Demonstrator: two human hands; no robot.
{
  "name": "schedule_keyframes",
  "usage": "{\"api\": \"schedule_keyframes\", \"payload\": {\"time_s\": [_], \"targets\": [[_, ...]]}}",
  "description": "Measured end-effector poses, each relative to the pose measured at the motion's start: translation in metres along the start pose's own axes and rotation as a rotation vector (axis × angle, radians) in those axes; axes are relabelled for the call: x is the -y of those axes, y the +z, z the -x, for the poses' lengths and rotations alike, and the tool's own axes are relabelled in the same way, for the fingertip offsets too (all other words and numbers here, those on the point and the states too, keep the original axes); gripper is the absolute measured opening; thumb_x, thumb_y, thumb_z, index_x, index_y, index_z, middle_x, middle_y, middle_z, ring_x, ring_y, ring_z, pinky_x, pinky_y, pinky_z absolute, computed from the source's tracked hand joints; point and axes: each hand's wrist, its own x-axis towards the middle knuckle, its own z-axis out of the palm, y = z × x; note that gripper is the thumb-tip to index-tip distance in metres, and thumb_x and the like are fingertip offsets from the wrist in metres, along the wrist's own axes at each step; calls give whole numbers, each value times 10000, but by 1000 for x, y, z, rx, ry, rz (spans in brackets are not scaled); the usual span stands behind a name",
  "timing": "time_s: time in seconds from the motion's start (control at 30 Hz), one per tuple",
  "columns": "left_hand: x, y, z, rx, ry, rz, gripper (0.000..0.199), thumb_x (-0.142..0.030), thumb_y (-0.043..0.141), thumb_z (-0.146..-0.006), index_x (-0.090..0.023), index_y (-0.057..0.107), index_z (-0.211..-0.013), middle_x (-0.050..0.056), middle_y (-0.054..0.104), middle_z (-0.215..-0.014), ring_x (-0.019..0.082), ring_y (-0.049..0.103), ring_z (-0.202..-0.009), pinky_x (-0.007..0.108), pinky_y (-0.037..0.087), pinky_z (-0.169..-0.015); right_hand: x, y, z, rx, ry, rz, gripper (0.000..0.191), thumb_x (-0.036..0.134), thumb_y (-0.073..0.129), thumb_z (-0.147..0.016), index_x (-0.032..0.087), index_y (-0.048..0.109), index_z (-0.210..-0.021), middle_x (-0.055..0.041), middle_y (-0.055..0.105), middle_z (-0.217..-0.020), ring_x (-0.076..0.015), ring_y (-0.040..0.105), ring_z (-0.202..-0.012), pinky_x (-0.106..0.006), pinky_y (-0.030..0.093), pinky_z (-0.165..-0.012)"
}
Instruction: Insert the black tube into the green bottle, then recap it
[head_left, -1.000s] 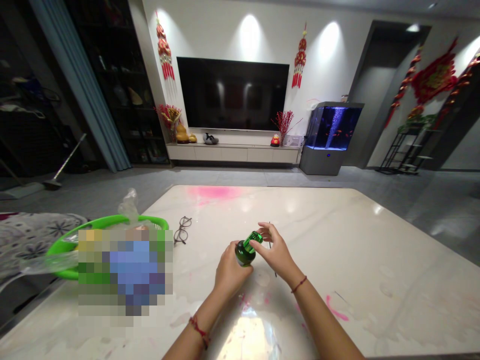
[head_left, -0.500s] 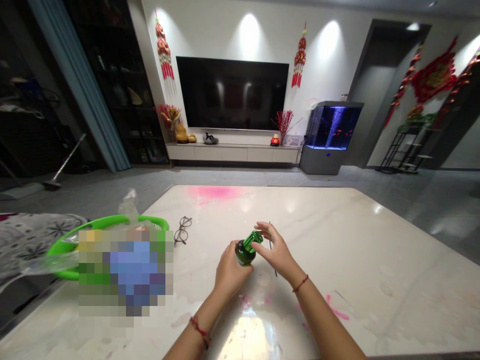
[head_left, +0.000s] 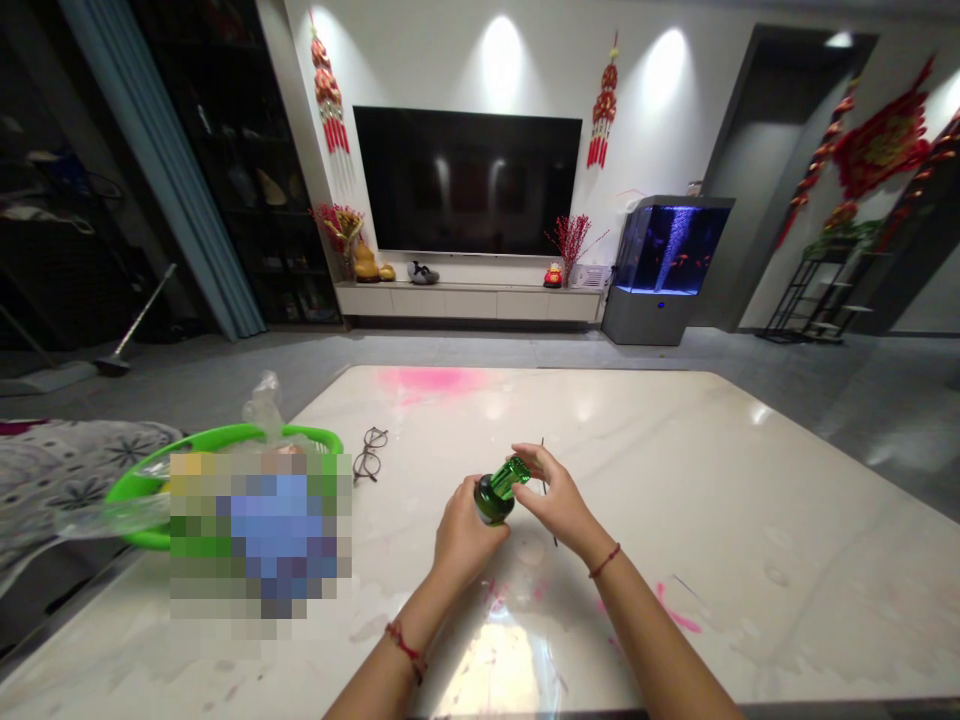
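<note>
A dark green bottle [head_left: 493,500] with a shiny green neck or cap [head_left: 513,476] stands over the middle of the pale table, its top tilted to the right. Wrapped round the bottle's body from the left is my left hand [head_left: 466,530]. My right hand [head_left: 553,497] is at the green top, thumb on the near side and fingers curved over the far side; the fingers are apart, and whether they touch the top is hard to tell. A thin dark stick [head_left: 556,541] lies partly hidden under my right hand.
Left on the table [head_left: 750,480] is a green basket [head_left: 135,490] holding plastic bags, partly pixelated. Folding glasses [head_left: 367,455] lie between basket and bottle. Pink stains mark the tabletop. Beyond are a television [head_left: 469,180] and a fish tank [head_left: 671,250].
The view has shifted slightly. My right hand's fingers have come in a little closer around the green top. My left hand keeps its hold on the bottle.
</note>
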Motion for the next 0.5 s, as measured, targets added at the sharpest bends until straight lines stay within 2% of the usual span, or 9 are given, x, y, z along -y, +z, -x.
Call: {"api": "schedule_keyframes", "payload": {"time_s": [0.07,0.17,0.27,0.37,0.5], "targets": [[2,1,0,-9,31,1,465,-109,584,-547,-205,468,-988,27,593,-933,196,552,-870,252,378,-664,3,0,1,-19,-3,-6,373,252,571,-719,203,516,-1085,-67,601,-1053,-186,568,-977,-366,442,-872],[3,2,0,-20,49,9,467,-102,591,-539,-203,467,-978,32,592,-934,199,553,-867,251,378,-660,4,1,1,-127,-20,87,350,337,585,-725,189,547,-1039,-69,619,-956,-193,582,-902,-374,449,-844],[4,2,0,-22,51,14,465,-100,591,-533,-206,467,-969,32,589,-938,203,549,-878,252,377,-660,2,2,1,-186,-29,206,362,337,619,-687,180,561,-1007,-50,613,-835,-195,580,-836,-372,454,-816],[4,1,1,-21,49,7,455,-101,580,-533,-211,468,-961,29,587,-930,206,544,-881,255,373,-658,2,2,1,-156,-43,217,364,266,613,-666,184,547,-1015,-39,608,-834,-186,579,-834,-357,457,-814],[2,0,1,-7,19,-10,474,-105,576,-534,-212,469,-984,33,582,-965,214,531,-922,265,372,-695,3,-1,1,-98,-69,154,387,180,576,-645,191,524,-1028,-42,609,-935,-177,575,-906,-341,447,-851]]}}
